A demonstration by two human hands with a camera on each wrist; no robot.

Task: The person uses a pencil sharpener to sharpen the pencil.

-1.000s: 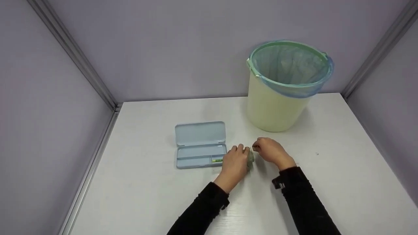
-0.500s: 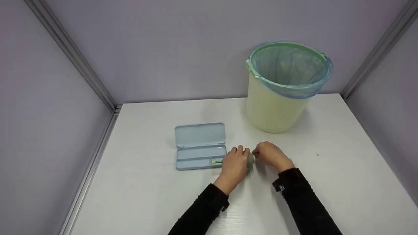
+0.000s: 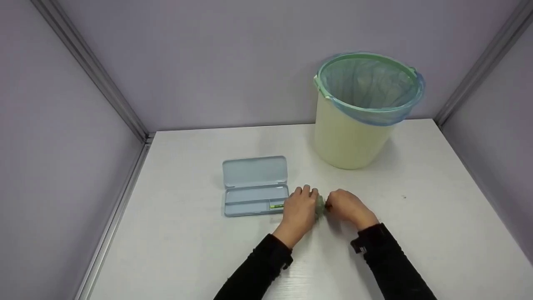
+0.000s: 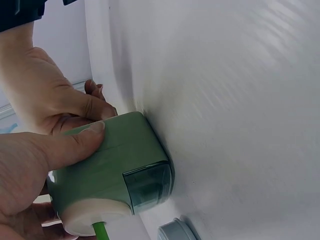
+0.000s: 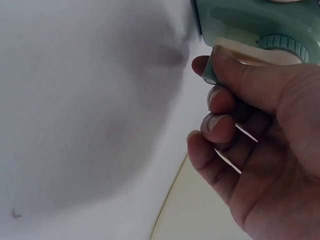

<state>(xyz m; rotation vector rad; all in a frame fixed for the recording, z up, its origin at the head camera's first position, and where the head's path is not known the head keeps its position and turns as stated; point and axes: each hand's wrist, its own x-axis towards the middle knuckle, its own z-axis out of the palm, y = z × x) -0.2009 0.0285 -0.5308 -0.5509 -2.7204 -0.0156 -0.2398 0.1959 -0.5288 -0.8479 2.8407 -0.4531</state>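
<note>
A green crank pencil sharpener point(image 4: 115, 155) stands on the white table, partly hidden behind my left hand point(image 3: 300, 210) in the head view. That hand grips its body, with the thumb lying across one face in the left wrist view. A green pencil point(image 4: 101, 231) sticks out of the sharpener's round cream front, over the pencil box. On the opposite side, my right hand point(image 3: 347, 207) pinches the small green knob point(image 5: 209, 76) of the cream crank arm between thumb and index finger. A clear dark bin point(image 4: 150, 187) is set into the sharpener's body.
An open light-blue pencil box point(image 3: 255, 171) lies left of the sharpener, its lid tipped back. A pale yellow bucket point(image 3: 354, 137) with a blue bag liner point(image 3: 370, 83) stands at the back right. Grey walls point(image 3: 233, 62) enclose the table point(image 3: 187, 250).
My right hand has moved downward in the head view, toward me, and slightly right with the crank knob. My left hand stays on the sharpener, and the box is unmoved.
</note>
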